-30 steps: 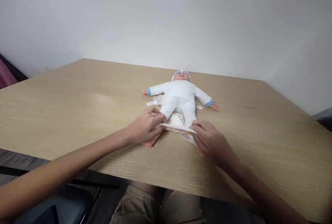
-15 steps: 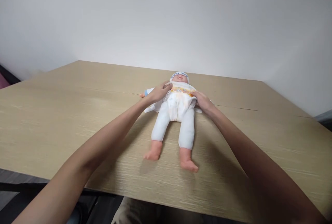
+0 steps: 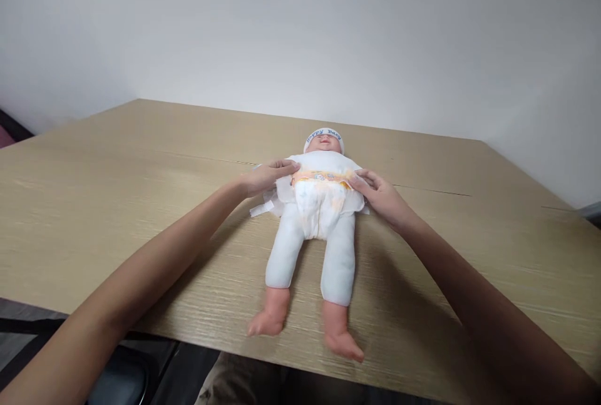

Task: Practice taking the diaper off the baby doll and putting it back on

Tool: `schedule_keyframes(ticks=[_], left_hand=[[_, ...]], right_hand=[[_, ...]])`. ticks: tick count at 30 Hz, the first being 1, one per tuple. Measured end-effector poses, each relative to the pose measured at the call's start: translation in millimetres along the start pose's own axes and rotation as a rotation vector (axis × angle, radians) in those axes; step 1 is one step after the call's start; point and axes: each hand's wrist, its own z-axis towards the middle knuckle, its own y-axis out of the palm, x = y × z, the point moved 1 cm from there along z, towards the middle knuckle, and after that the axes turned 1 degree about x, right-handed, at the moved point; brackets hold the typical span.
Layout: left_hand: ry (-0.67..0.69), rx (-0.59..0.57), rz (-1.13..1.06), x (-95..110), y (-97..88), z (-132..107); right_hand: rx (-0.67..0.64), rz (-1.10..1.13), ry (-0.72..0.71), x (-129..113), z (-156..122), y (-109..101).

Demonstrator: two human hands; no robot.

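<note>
A baby doll (image 3: 284, 255) in white clothes and a lettered white cap lies on its back, feet towards me. A white diaper (image 3: 314, 208) with an orange patterned waistband covers its front between the legs and up over the belly. On the waistband's left end, the fingers and thumb of my left hand (image 3: 267, 178) are closed. My right hand (image 3: 379, 195) grips the opposite end, its thumb on the front. White side flaps of the diaper stick out on both sides, a pale fastening tab (image 3: 261, 208) showing at the left. The doll's arms are mostly hidden.
The light wooden table (image 3: 141, 217) carries the doll, and a thin seam runs across it. A pale wall (image 3: 300, 35) rises behind its far edge. Below the near edge are my knee (image 3: 235, 380) and a dark chair (image 3: 117, 377).
The view has tilted down and the doll appears larger and nearer. The waistband sits lower, showing more of the chest. My hands are farther apart, the left one shifted outward.
</note>
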Motion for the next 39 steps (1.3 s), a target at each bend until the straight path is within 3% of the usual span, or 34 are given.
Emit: schedule_keyframes(ticks=[4,7,9,11,14,17,23,26,33,39], left_hand=[[0.020,0.266,0.194,18.7,-9.1,-5.1],[0.209,0.375,0.443,44.6,5.9,-13.3],[0.408,0.343,0.605,61.4,30.6,-17.2],[0.557,0.230,0.755,71.6,62.1,-17.0],[0.594,0.080,0.944,70.5,103.0,-8.2],[0.526,0.067,1.067,57.4,119.9,3.9],[0.527,0.089,1.069,42.7,114.9,9.6],[0.513,0.093,1.060,45.1,116.3,6.0],[0.448,0.148,1.087,47.8,119.4,4.3],[0.495,0.129,1.060,43.7,119.3,9.8]], right_hand=[[0.233,-0.271,-0.080,11.3,-22.0,-12.2],[0.251,-0.459,-0.120,21.9,-43.3,-15.2],[0.218,-0.610,-0.153,28.2,-52.7,-14.0],[0.206,-0.751,-0.175,32.6,-56.6,-11.9],[0.210,-0.838,-0.117,35.8,-55.9,-10.5],[0.208,-0.801,-0.037,35.7,-53.5,-12.4],[0.145,-0.675,0.114,35.5,-49.3,-14.9],[0.116,-0.589,0.092,33.1,-47.8,-16.9],[0.040,-0.135,0.082,14.8,-46.3,-31.9],[0.001,-0.019,0.069,-6.3,-28.2,-3.6]])
